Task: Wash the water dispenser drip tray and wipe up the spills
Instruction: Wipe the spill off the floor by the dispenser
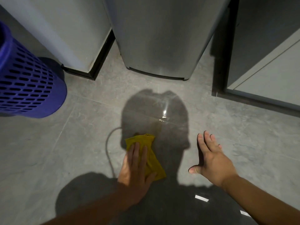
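My left grip (136, 166), fingers flat, presses a yellow cloth (146, 142) onto the floor (73, 143); my right grip (212, 159) is spread open nearby.

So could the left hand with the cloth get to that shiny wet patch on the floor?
Probably yes. Only bare floor lies between the yellow cloth under the left hand and the wet patch just ahead; the right hand is off to the side.

The left hand (136, 168) covers the near-left part of the yellow cloth (139, 140). The left edge cuts off the blue perforated basket (29, 88). The far edge crops the grey dispenser body (160, 38), hiding its upper part.
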Motion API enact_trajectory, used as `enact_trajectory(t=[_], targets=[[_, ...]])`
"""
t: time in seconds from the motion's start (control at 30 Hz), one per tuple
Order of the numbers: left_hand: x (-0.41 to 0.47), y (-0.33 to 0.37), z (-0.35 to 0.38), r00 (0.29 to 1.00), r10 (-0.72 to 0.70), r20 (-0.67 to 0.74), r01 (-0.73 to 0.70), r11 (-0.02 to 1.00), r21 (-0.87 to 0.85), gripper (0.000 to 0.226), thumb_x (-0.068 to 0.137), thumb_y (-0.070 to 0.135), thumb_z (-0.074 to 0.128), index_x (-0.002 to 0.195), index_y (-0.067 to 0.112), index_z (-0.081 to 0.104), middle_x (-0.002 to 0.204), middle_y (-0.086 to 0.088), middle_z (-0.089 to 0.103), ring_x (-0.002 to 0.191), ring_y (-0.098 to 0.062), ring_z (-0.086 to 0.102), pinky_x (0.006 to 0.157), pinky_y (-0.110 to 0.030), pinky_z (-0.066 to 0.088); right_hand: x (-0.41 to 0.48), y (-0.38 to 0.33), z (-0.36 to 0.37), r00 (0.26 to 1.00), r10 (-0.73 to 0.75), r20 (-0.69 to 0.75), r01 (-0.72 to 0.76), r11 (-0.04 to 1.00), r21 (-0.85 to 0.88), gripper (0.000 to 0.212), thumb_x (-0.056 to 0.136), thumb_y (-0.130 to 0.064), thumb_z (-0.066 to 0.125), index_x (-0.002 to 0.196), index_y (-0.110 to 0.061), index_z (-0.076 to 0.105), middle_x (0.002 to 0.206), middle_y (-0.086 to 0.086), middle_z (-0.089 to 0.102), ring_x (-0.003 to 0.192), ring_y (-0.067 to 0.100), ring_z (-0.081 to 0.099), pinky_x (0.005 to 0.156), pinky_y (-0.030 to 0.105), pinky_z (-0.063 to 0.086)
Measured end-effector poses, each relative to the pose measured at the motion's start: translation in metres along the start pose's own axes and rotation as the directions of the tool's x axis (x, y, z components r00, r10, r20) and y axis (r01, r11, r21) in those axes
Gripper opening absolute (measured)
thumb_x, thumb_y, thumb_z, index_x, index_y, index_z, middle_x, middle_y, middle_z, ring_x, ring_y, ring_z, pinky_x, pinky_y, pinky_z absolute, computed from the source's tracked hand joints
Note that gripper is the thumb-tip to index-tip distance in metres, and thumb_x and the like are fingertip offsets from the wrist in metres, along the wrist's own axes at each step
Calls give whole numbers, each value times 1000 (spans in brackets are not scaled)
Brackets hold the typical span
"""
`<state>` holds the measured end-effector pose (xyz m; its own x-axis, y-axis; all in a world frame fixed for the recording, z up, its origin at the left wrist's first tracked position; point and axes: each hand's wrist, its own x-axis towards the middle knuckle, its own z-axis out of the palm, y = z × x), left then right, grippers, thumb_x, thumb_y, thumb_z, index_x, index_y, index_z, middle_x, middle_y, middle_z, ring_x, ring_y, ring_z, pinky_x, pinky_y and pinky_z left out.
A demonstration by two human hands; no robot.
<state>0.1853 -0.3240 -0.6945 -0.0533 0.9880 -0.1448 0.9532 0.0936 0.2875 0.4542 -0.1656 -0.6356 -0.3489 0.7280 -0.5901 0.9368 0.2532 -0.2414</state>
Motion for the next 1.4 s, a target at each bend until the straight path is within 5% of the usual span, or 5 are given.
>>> enact_trajectory(t=[0.27,0.4,0.63,1.03,1.4], targets=[[111,20,-24,971,-241,0,240,969,-54,97,95,65,51,164,5,18,170,-29,12,159,-44,9,128,-55,10,0,-3,-15,996,-32,83,39,996,-85,142,71,-76,71,150,-23,-35,162,-1,-37,152,21,-26,127,40,5],[158,-15,-45,976,190,103,-194,980,38,96,93,69,48,165,13,17,172,-22,8,160,-40,5,126,-56,17,-10,11,-33,995,-7,95,21,989,-144,138,71,-72,74,159,-27,-23,168,-3,-29,156,21,-18,127,38,11],[131,-63,-50,682,690,243,-729,668,148,92,96,68,51,163,10,28,170,-23,19,159,-41,14,127,-55,21,-33,20,-21,980,166,107,-146,974,-173,145,68,-67,81,151,-39,-35,163,6,-40,153,35,-24,121,58,26],[-5,23,8,954,285,91,-288,957,25,102,86,66,60,164,11,23,172,-23,13,160,-41,7,126,-60,17,-37,21,-17,980,172,96,-158,978,-133,145,66,-65,83,154,-41,-30,164,2,-37,154,32,-23,120,61,25],[46,70,10,988,146,46,-148,988,45,99,90,71,44,164,9,24,169,-27,19,157,-45,17,126,-53,15,-37,28,-12,982,172,75,-166,983,-83,146,64,-63,86,154,-43,-27,165,-1,-35,155,28,-23,122,60,22]])
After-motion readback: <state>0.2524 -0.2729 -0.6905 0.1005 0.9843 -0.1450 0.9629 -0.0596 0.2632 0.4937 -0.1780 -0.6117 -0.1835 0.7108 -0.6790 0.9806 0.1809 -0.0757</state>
